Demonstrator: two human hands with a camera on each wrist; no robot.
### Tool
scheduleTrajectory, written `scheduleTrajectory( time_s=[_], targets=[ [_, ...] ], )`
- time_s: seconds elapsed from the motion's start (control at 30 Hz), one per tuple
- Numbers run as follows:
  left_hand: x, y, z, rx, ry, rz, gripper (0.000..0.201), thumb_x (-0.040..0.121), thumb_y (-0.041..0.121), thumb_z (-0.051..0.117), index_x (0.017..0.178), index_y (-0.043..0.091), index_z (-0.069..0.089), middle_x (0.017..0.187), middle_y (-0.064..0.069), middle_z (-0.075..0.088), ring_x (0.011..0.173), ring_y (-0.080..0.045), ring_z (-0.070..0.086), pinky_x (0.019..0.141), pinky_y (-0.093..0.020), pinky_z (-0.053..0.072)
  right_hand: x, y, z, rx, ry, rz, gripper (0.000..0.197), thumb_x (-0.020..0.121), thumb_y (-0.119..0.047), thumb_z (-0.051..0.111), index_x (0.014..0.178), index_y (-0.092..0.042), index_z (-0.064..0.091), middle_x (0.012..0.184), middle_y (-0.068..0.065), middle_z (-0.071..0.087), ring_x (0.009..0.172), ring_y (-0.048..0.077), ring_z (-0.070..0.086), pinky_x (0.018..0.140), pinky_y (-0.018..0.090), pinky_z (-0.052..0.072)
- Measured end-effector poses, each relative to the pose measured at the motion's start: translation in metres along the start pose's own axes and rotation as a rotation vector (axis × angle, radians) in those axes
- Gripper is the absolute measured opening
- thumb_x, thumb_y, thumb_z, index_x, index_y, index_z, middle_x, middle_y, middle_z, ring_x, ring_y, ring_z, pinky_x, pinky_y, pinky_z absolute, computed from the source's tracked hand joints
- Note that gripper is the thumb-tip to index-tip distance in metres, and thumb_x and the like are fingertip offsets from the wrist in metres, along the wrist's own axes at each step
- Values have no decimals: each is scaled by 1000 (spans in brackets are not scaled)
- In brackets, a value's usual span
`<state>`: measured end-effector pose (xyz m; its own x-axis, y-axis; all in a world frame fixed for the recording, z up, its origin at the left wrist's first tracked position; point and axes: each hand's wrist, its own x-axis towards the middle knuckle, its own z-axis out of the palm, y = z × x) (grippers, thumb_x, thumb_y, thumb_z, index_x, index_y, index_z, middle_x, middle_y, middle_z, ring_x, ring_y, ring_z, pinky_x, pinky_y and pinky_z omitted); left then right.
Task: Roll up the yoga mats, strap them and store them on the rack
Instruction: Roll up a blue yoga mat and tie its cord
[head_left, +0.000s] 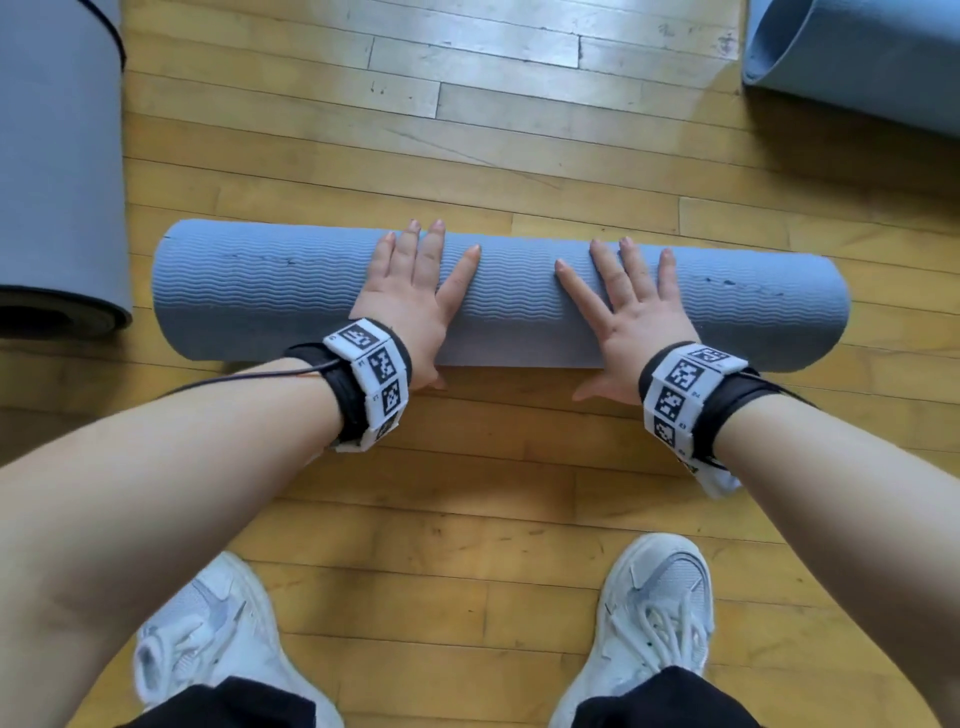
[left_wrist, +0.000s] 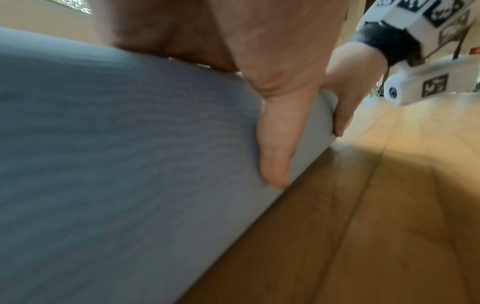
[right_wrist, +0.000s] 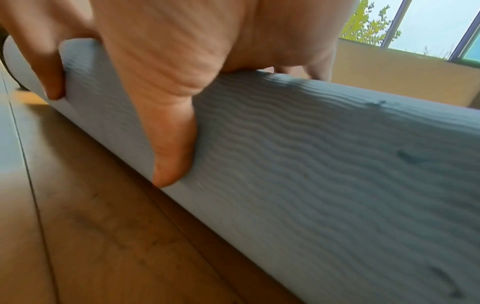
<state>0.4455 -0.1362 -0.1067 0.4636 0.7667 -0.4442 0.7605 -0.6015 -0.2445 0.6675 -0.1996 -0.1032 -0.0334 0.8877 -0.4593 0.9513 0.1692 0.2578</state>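
Both hands (head_left: 415, 296) (head_left: 631, 306) press flat on rolled mat (head_left: 291, 291).

I stood on a wooden plank floor (head_left: 467, 493), its yellow boards scuffed and marked. A rolled blue yoga mat (head_left: 291, 291) lay across the boards just ahead of my white sneakers (head_left: 657, 613), ribbed side out. Toward the floor's far-left side lay a grey rolled mat (head_left: 57, 182), its open end facing me. At the far-right side lay a loosely rolled blue mat (head_left: 862, 57).
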Motion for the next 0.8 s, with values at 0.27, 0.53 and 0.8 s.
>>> scheduleTrajectory(
  time_s=[0.27,0.53,0.8],
  targets=[
    [15,3,-24,88,23,22,116,72,56,69,149,23,-11,152,-17,15,136,-35,25,113,-44,22,7,19,-4,-24,65,13,120,76,-49,70,144,-37,-28,156,12,4,143,34,8,116,49,11],
    [16,84,-54,92,37,188,116,64,58,67,147,31,-9,126,-12,39,111,-30,46,90,-41,37,-77,74,22,151,-55,127,90,92,-19,56,152,-32,-10,160,3,5,146,25,9,117,37,17],
    [1,172,-77,5,38,302,113,63,63,72,147,26,5,118,-15,47,101,-35,56,84,-43,42,-195,119,100,462,-83,384,81,91,-29,59,153,-33,7,160,2,7,144,27,20,113,37,27]
  ],
)
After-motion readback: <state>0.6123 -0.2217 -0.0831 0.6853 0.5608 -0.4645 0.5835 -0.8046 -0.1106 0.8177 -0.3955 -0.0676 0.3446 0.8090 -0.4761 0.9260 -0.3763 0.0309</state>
